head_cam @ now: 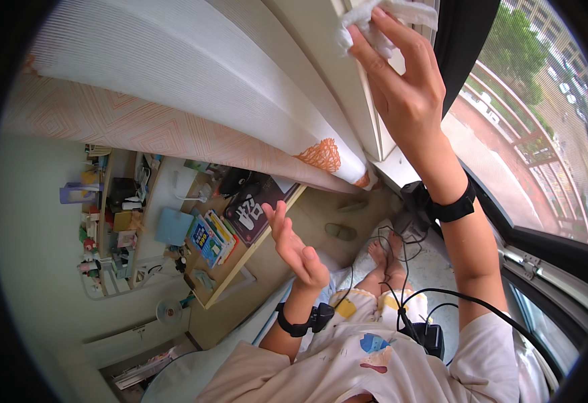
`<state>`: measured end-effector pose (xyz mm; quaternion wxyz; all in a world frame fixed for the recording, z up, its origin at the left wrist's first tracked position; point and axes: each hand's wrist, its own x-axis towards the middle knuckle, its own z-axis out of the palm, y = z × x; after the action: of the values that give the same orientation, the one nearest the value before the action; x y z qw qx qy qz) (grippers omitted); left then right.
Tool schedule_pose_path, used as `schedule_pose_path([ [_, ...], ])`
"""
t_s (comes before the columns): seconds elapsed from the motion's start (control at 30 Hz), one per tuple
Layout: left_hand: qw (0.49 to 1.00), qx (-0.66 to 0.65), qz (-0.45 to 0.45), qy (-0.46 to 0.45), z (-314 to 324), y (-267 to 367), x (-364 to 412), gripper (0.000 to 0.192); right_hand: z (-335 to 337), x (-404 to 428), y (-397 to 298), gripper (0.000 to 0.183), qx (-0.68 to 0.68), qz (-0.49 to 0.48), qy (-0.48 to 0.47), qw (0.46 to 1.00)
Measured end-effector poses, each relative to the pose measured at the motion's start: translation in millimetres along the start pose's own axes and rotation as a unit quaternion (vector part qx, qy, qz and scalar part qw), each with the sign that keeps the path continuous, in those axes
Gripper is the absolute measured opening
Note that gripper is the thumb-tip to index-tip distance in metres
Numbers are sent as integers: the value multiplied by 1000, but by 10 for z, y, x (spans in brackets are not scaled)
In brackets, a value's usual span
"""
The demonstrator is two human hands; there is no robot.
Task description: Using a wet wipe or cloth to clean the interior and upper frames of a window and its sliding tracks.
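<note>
My right hand [407, 83] is raised at the top of the view, its fingers holding a crumpled white cloth or tissue [363, 19]. That cloth lies against the pale frame [319, 48] beside the window; whether it is pressed firmly I cannot tell. Lower down, my left hand [299, 249] hangs in the air with palm up and fingers apart, holding nothing. Behind it in the view is the desk. A black strap with a small device circles each wrist. White curtains [213, 75] with orange patterns hang left of the frame.
At right, a black-framed window [530, 237] with a screen looks outdoors. Black cables [399, 302] run across my legs to a black box [432, 340]. Bare feet rest on a pale bed surface [425, 272]. The desk [253, 249] holds books [213, 237]; slippers [341, 231] lie on the floor.
</note>
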<state>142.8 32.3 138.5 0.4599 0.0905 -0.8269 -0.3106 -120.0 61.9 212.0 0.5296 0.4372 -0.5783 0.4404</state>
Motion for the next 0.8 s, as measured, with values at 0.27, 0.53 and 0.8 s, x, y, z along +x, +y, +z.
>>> schedule_pose_path([
  [0.27, 999, -13, -33, -9, 170, -185, -203, 50, -160, -1144, -90, 41, 15, 102, -134, 986],
  [0.53, 998, -8, -69, -7, 274, -293, -463, 48, -195, -1934, -125, 39, 35, 164, -191, 967],
  [0.8, 996, 4, -76, -39, 313, -328, -566, 48, -247, -1506, -154, 32, 110, 297, -43, 948],
])
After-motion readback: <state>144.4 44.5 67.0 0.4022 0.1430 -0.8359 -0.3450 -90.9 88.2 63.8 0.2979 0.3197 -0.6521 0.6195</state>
